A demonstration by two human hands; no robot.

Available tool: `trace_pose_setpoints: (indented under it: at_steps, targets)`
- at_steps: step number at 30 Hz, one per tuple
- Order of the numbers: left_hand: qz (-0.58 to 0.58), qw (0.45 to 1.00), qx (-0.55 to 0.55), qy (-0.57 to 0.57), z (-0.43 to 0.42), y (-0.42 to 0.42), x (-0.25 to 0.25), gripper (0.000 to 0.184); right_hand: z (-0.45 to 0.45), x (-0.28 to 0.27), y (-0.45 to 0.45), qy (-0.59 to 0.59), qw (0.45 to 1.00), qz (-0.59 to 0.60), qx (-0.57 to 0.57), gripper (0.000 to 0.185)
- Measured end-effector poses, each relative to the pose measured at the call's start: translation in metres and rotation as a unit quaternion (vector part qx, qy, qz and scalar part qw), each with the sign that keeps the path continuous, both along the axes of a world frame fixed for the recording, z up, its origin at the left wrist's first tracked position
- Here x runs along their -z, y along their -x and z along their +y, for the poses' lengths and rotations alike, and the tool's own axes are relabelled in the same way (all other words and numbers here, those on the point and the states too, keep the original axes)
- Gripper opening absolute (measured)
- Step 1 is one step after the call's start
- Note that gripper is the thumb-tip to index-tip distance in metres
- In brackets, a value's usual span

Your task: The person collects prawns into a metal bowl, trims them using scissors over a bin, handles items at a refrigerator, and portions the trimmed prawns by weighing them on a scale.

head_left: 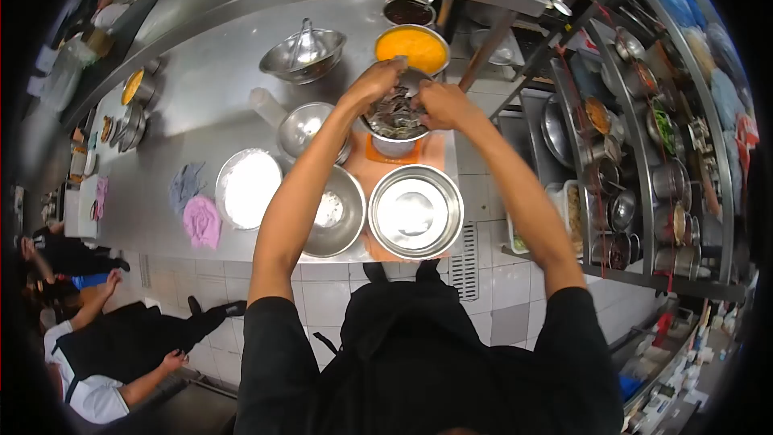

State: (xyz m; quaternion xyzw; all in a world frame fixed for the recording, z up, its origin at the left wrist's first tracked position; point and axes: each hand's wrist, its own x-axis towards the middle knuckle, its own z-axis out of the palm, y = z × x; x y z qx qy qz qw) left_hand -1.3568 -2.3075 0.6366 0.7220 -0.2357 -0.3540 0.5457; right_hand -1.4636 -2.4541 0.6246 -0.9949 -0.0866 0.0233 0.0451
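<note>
A metal bowl [414, 79] holding dark grey, glistening pieces of food [394, 117] is at the far right of the steel table. My left hand [376, 83] is closed at its far left rim. On the right side, my right hand [443, 105] has its fingers curled over the rim, close to the grey pieces; the fingertips are partly hidden. Under the bowl lies an orange mat [378, 158]. Just beyond my hands stands a bowl of bright yellow liquid [411, 47]. Nearer to me is a wide, shiny metal basin [415, 251].
Left of my arms are a metal bowl [304, 130], a bowl of white powder [250, 189], a pink cloth [201, 221] and a bowl with a utensil [302, 64]. Shelves [644, 145] with several pots line the right. A person [105, 362] is at lower left.
</note>
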Motion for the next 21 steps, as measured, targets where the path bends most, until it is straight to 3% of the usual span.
trace_pose_setpoints:
  at_steps: [1,2,3,4,5,6,10,12,13,14,15,16,17,18,19,20,21]
  targets:
    - [-0.063,0.997,0.044,-0.029,0.006,0.003,-0.010,0.049,-0.004,0.006,-0.013,0.065,0.994,0.093,-0.005,0.026]
    - [-0.238,0.956,0.172,0.008,-0.006,-0.025,0.026,0.044,-0.002,0.009,-0.032,0.135,0.975,0.175,-0.027,0.032]
    - [-0.346,0.923,0.158,-0.066,0.000,-0.015,0.017,0.038,-0.006,0.014,-0.042,0.184,0.966,0.134,-0.122,0.043]
    - [-0.354,0.916,0.161,-0.094,-0.013,-0.025,0.045,0.037,-0.015,0.035,-0.055,0.189,0.962,0.120,-0.156,0.049]
    - [-0.361,0.913,0.121,-0.147,-0.009,-0.013,0.034,0.039,-0.027,0.052,-0.063,0.155,0.962,0.056,-0.218,0.054]
    - [-0.349,0.922,0.064,-0.153,-0.025,-0.027,0.068,0.041,-0.014,0.024,-0.054,0.136,0.968,0.068,-0.199,0.054]
    - [-0.344,0.918,-0.002,-0.197,-0.004,-0.016,0.034,0.038,-0.018,-0.022,-0.056,0.047,0.979,0.099,-0.172,0.047]
    - [-0.375,0.875,0.138,-0.273,-0.005,-0.010,0.035,0.036,-0.037,-0.036,-0.050,-0.016,0.975,0.084,-0.207,0.040]
    - [-0.393,0.870,0.159,-0.252,0.013,0.006,0.003,0.033,-0.037,-0.048,-0.047,-0.029,0.973,0.113,-0.199,0.041]
    - [-0.421,0.897,0.076,-0.115,0.010,0.001,0.025,0.031,-0.042,-0.054,-0.045,-0.083,0.969,0.111,-0.204,0.041]
    - [-0.353,0.934,0.044,-0.025,0.017,0.011,0.000,0.031,-0.035,-0.077,-0.038,-0.070,0.972,0.173,-0.139,0.043]
    - [-0.301,0.952,0.049,-0.012,0.018,0.005,0.007,0.032,-0.027,-0.091,-0.030,-0.069,0.981,0.150,-0.097,0.044]
    - [-0.081,0.992,0.060,0.078,0.023,0.020,-0.006,0.045,-0.028,-0.094,-0.032,-0.084,0.981,0.137,-0.109,0.046]
    - [0.123,0.986,0.070,0.088,0.025,0.028,-0.006,0.060,-0.036,-0.078,-0.043,-0.127,0.971,0.085,-0.183,0.047]
    - [0.149,0.985,0.064,0.050,0.027,0.035,-0.014,0.066,-0.032,-0.079,-0.044,-0.147,0.970,0.094,-0.168,0.045]
    - [0.209,0.976,0.011,0.053,0.021,0.041,-0.015,0.061,-0.030,-0.077,-0.044,-0.149,0.967,0.092,-0.186,0.041]
    - [0.183,0.981,-0.045,0.053,0.022,0.029,0.007,0.068,-0.028,-0.073,-0.036,-0.120,0.976,-0.054,-0.175,0.040]
